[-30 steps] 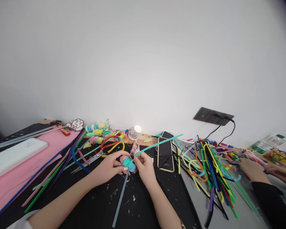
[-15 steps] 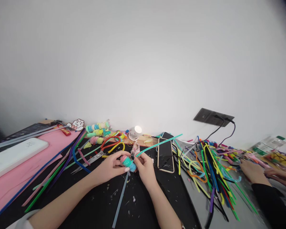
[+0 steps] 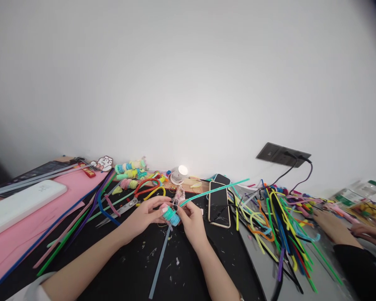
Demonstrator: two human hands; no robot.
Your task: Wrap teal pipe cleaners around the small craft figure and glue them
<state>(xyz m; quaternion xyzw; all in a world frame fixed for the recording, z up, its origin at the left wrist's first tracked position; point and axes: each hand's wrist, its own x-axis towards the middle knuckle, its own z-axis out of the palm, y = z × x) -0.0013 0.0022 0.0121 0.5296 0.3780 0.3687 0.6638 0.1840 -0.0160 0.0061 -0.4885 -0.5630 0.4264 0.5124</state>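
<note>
My left hand (image 3: 141,216) and my right hand (image 3: 190,218) meet over the black table (image 3: 134,267). Between them they pinch a small coil of wound pipe cleaner (image 3: 169,215), pink at one end and teal at the other. A long teal pipe cleaner (image 3: 216,189) runs from the coil up to the right, its near end held by my right fingers. A pale grey-blue pipe cleaner (image 3: 159,262) lies on the table below the coil.
Scissors (image 3: 120,209) and several loose pipe cleaners lie left of my hands, finished coils (image 3: 130,166) near the wall. A phone (image 3: 218,203) sits right of my hands, beside a big colourful pipe-cleaner pile (image 3: 278,221). Another person's hands (image 3: 335,228) work at the right. Pink sheet (image 3: 25,225) at left.
The view has shifted slightly. My fingers have turned the coil a little; the hands stay in the same place.
</note>
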